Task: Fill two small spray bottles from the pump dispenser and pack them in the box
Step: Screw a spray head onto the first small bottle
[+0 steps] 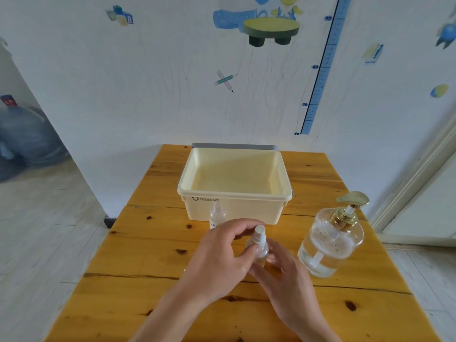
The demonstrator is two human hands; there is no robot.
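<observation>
A small clear spray bottle (259, 245) with a white nozzle stands on the wooden table (138, 255), between both hands. My left hand (222, 257) pinches its neck, thumb and fingers curled round the top. My right hand (283, 272) holds the bottle's lower body from the right. A second small clear spray bottle (217, 215) stands behind my left hand, in front of the cream plastic box (234, 206), which shows nothing inside. The clear pump dispenser (330, 243) with a gold pump, holding foamy liquid, stands to the right.
A grey lid (234, 145) lies behind the box against the stickered wall. The table's left edge drops to a tiled floor. A large water jug (27, 139) sits far left; a door frame (417, 178) is at right.
</observation>
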